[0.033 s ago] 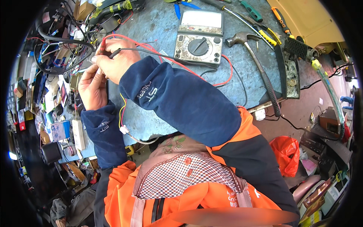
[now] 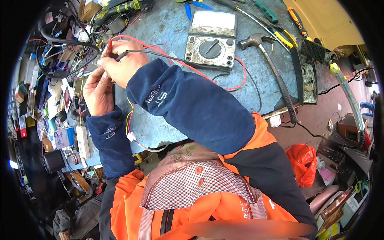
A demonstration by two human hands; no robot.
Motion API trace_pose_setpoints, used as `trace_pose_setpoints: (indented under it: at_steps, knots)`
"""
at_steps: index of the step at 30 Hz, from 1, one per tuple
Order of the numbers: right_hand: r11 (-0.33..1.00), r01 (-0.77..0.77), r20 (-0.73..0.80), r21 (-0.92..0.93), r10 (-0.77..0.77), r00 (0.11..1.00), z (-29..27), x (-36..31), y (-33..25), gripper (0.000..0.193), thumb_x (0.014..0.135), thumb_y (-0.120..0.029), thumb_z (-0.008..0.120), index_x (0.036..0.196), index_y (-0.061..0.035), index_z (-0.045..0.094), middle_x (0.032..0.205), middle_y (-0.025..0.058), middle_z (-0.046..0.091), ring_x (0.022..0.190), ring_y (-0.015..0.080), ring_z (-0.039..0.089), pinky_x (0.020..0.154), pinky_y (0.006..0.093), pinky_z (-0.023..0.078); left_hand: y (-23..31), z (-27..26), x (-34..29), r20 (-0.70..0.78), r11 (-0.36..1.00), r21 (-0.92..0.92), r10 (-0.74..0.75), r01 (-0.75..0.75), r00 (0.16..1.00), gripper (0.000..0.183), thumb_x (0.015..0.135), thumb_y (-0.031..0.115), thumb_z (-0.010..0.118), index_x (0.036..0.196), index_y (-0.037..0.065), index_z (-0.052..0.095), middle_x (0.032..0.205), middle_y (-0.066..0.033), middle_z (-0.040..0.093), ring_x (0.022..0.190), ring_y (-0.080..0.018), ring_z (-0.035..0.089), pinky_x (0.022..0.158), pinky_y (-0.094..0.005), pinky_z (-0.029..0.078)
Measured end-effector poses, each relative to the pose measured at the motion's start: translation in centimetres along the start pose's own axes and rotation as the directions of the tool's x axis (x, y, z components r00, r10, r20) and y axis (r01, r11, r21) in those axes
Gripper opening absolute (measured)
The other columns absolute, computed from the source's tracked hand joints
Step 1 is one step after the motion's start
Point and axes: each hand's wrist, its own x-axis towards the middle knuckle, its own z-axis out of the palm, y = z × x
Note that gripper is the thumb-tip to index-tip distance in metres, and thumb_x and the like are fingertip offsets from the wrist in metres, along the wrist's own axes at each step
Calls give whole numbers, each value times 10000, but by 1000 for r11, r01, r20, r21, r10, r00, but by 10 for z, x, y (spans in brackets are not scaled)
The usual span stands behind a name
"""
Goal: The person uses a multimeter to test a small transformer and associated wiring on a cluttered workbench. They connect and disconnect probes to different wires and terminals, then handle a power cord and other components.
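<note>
My right hand (image 2: 127, 66) is closed around two multimeter probes: the red probe (image 2: 109, 49) stands up between its fingers, and the black probe (image 2: 122, 55) lies across it. Just below, my left hand (image 2: 98, 93) has its thumb and fingers pinched together close to the right fingertips. Whatever it grips, and the probe tips, are hidden. Red and black leads run right to an analog multimeter (image 2: 211, 49) with a worn face and a dark dial. A thin yellow and red wire pair (image 2: 129, 116) ends at a white connector (image 2: 131, 137) beside my left sleeve.
A hammer (image 2: 276, 72) lies right of the meter, with screwdrivers (image 2: 266, 11) and pliers beyond it. Tangled cables and parts (image 2: 60, 72) crowd the left side. A green-black power tool (image 2: 116, 13) lies far left. An orange-red bag (image 2: 302, 164) sits low at the right.
</note>
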Motion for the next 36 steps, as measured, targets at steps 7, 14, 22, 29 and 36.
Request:
trace_pose_setpoints:
  at_steps: [7, 14, 22, 29, 36]
  knots:
    - [999, 5, -73, 36, -2, 997, 8, -1, 11, 149, 860, -143, 738, 847, 1, 701, 841, 108, 702, 744, 227, 682, 681, 343, 544, -3, -2, 0, 12, 999, -42, -5, 6, 1000, 271, 976, -36, 647, 1244, -75, 646, 1116, -141, 720, 947, -193, 700, 864, -319, 568]
    - [932, -207, 67, 296, 196, 978, -1, -1, -4, 146, 923, -130, 724, 891, 11, 704, 781, 82, 712, 627, 162, 683, 579, 304, 579, -5, 2, 1, 24, 999, -2, -32, 32, 999, 255, 988, 22, 634, 1222, -79, 638, 1091, -141, 713, 947, -196, 700, 870, -324, 566]
    - [901, -306, 153, 306, 271, 950, -17, 8, -5, 168, 985, -191, 683, 896, -53, 647, 767, 90, 702, 575, 171, 667, 498, 294, 525, -3, 8, 5, 28, 997, -53, -60, 62, 998, 220, 970, 38, 679, 1172, -50, 675, 1019, -120, 736, 857, -193, 732, 780, -299, 603]
    - [905, -111, -144, 410, 184, 972, -48, 31, 1, 130, 966, -155, 714, 1021, -63, 641, 812, 70, 665, 632, 201, 682, 534, 342, 590, -6, -3, 9, 12, 995, -83, -53, 53, 999, 223, 1000, 42, 642, 1204, -45, 667, 1045, -118, 730, 909, -206, 729, 825, -325, 606]
    - [892, -163, -204, 422, 269, 941, -61, 38, 10, 155, 960, -158, 712, 1023, -105, 580, 805, 66, 663, 617, 215, 667, 521, 337, 561, -9, -6, 13, -24, 995, -90, -39, 37, 999, 215, 988, 35, 658, 1189, -34, 680, 1046, -116, 731, 912, -219, 737, 818, -341, 613]
